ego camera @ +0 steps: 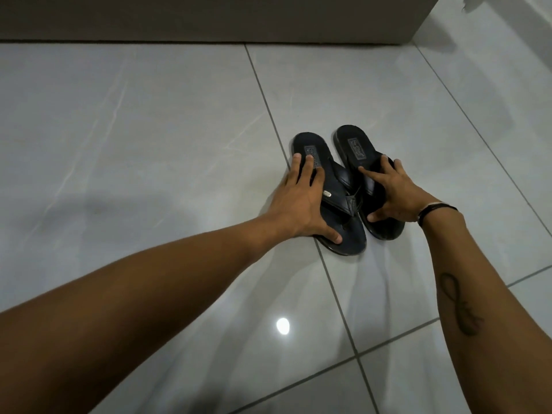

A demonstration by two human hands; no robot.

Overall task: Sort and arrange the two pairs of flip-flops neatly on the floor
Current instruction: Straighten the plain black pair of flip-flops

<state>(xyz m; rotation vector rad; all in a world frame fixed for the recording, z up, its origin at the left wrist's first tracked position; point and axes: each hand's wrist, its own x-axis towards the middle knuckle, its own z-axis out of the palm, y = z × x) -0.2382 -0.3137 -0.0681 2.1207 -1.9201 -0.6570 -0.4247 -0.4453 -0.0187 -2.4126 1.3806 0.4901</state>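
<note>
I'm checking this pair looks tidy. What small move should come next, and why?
Probably slide the left flip-flop a little away: its strap end crowds the right flip-flop, and they converge. Left hand and right hand already rest flat on them.

Two black flip-flops show, one pair only: the left one [325, 186] and the right one [363, 162], side by side on the floor [149, 130]. Two hands are in view, the left hand [301, 201] and the right hand [397, 192], one on each flip-flop. One dark band [433, 209] circles the right wrist. One tattoo [461, 303] marks the right forearm.
</note>
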